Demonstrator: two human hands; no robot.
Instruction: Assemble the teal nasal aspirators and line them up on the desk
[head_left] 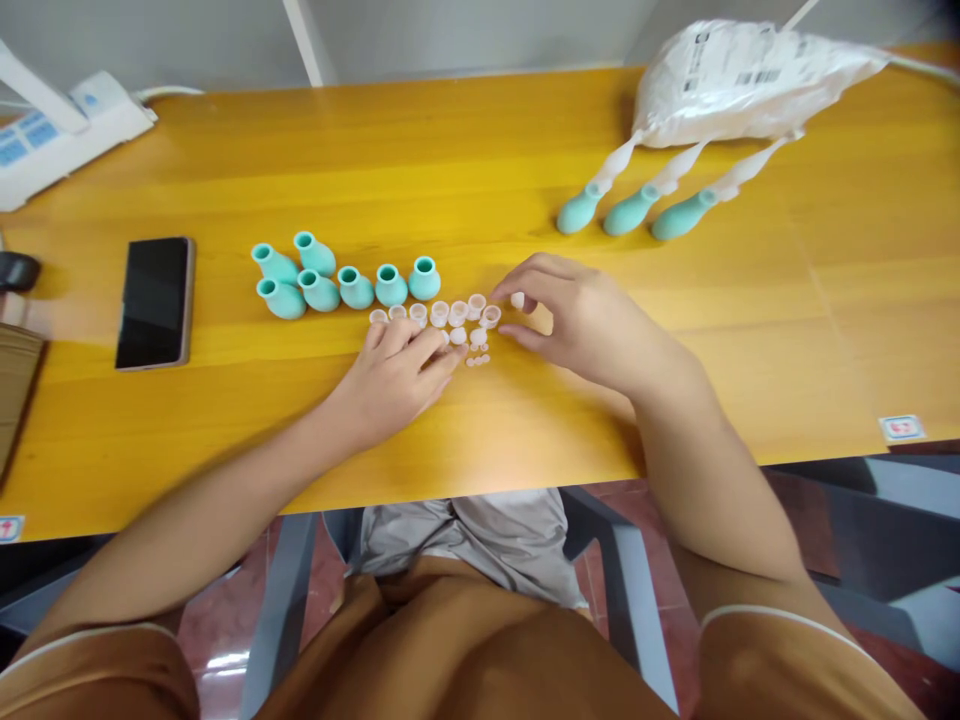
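Observation:
My left hand [397,375] rests over the near side of a row of small clear cup-shaped plastic pieces [439,313], fingers apart and bent, tips among the pieces. Its fingers partly cover the row's left end. Several small white caps [478,337] and tiny clear discs [478,361] lie by its thumb. At the row's right end, my right hand [577,310] has thumb and index finger spread on either side of a clear cup [491,316]. A small white piece [517,300] shows by its curled fingers; whether they hold it I cannot tell.
Several turquoise bulb-shaped bottles [355,287] stand open-mouthed behind the row. Three turquoise bulbs with clear tapered nozzles [630,210] lie at the back right before a plastic-wrapped package [742,85]. A phone [155,302] lies left, near a white device [71,135] and a cardboard box [16,390].

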